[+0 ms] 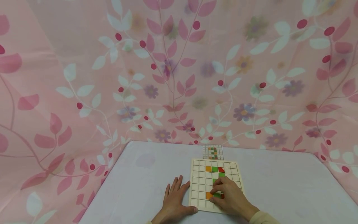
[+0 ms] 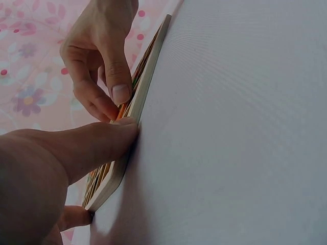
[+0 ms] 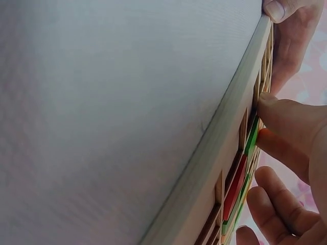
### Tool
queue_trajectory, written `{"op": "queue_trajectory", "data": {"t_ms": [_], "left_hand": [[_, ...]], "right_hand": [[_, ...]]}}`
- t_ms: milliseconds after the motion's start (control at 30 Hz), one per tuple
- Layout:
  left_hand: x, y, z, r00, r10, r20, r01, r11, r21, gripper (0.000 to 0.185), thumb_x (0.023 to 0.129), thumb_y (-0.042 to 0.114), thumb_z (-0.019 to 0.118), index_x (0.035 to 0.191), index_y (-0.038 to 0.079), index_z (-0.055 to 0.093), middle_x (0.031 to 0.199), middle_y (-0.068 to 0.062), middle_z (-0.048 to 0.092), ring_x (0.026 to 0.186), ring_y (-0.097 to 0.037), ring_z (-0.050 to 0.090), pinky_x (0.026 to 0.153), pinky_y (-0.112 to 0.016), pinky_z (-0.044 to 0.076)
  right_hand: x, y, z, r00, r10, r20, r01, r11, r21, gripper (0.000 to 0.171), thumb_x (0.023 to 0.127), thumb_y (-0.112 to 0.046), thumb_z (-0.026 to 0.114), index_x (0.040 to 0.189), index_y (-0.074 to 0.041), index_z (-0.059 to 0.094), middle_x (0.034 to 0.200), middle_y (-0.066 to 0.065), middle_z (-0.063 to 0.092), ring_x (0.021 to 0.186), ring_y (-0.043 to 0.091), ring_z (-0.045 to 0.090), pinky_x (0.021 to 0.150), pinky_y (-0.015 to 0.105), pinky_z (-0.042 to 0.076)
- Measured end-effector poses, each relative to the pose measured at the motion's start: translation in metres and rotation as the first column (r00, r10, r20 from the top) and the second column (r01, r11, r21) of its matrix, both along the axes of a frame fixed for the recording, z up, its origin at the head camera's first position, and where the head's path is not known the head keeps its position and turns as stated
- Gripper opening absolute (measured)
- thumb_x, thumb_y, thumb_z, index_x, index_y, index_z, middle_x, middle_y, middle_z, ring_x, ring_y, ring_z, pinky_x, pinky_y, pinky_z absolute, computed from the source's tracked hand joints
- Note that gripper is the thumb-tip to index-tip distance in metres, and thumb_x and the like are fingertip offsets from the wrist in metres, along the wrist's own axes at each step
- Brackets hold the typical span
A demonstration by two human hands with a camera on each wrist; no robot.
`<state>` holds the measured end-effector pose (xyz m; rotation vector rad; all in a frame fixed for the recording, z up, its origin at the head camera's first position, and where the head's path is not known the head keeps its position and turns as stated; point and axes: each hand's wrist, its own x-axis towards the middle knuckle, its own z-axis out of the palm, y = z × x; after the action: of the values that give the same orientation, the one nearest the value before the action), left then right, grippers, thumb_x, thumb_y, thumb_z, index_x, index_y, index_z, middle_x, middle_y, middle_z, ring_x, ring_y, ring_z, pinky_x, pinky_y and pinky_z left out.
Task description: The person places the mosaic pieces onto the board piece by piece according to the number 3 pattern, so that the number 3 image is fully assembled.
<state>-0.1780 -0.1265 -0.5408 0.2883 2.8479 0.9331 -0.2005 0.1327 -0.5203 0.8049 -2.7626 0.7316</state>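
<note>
A wooden grid board (image 1: 199, 183) lies on the table near the front edge. It holds orange (image 1: 208, 169), green (image 1: 214, 169) and red (image 1: 221, 169) tiles in an upper row and more lower down. My right hand (image 1: 216, 193) rests on the board with curled fingers, and its thumb and fingertips (image 3: 286, 120) pinch a green tile (image 3: 251, 137) beside an orange tile (image 1: 208, 195). My left hand (image 1: 179, 196) lies flat on the cloth left of the board. Its thumb (image 2: 97, 143) presses against the board's near edge (image 2: 145, 87).
A small pattern card (image 1: 213, 152) with coloured squares lies just beyond the board. The table (image 1: 139, 174) is covered with a pale cloth. A pink floral curtain (image 1: 179, 77) hangs close behind it and on both sides.
</note>
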Motion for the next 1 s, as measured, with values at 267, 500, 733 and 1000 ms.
{"op": "queue_trajectory", "data": {"t_ms": [267, 500, 733, 1000], "left_hand": [[-0.002, 0.002, 0.002, 1.000, 0.001, -0.001, -0.001, 1.000, -0.005, 0.100, 0.065, 0.063, 0.080, 0.148, 0.020, 0.045, 0.164, -0.013, 0.019, 0.152, -0.036, 0.010, 0.116, -0.067, 0.003], [-0.001, 0.000, 0.000, 1.000, 0.001, 0.000, -0.001, 1.000, 0.003, 0.100, 0.065, 0.064, 0.080, 0.148, 0.020, 0.045, 0.164, -0.013, 0.018, 0.152, -0.036, 0.010, 0.116, -0.066, 0.003], [-0.002, -0.003, -0.003, 1.000, 0.008, 0.009, -0.008, 1.000, 0.002, 0.100, 0.064, 0.064, 0.080, 0.148, 0.021, 0.046, 0.165, -0.012, 0.018, 0.152, -0.036, 0.008, 0.116, -0.067, 0.002], [-0.004, -0.004, -0.006, 1.000, 0.000, 0.029, -0.001, 1.000, 0.030, 0.102, 0.065, 0.067, 0.078, 0.149, 0.021, 0.043, 0.165, -0.011, 0.018, 0.152, -0.035, 0.008, 0.116, -0.067, 0.002]], "right_hand": [[-0.001, 0.001, 0.000, 0.997, -0.021, 0.067, 0.020, 1.000, 0.018, 0.013, 0.078, -0.042, 0.081, 0.088, -0.034, 0.077, 0.101, -0.014, 0.059, 0.096, 0.006, 0.052, 0.083, 0.037, 0.050], [0.000, 0.001, 0.001, 0.998, -0.018, 0.056, 0.018, 1.000, -0.004, 0.018, 0.078, -0.042, 0.082, 0.091, -0.032, 0.076, 0.103, -0.016, 0.058, 0.098, 0.005, 0.052, 0.086, 0.039, 0.051], [-0.005, 0.013, 0.010, 0.997, -0.068, 0.029, 0.069, 0.998, -0.005, 0.018, 0.079, -0.041, 0.082, 0.092, -0.031, 0.075, 0.106, -0.017, 0.058, 0.101, 0.004, 0.052, 0.088, 0.038, 0.053], [-0.015, 0.055, 0.022, 0.989, -0.147, -0.033, 0.147, 0.989, -0.017, 0.022, 0.082, -0.037, 0.080, 0.098, -0.023, 0.075, 0.107, -0.009, 0.062, 0.099, 0.011, 0.055, 0.080, 0.038, 0.054]]}}
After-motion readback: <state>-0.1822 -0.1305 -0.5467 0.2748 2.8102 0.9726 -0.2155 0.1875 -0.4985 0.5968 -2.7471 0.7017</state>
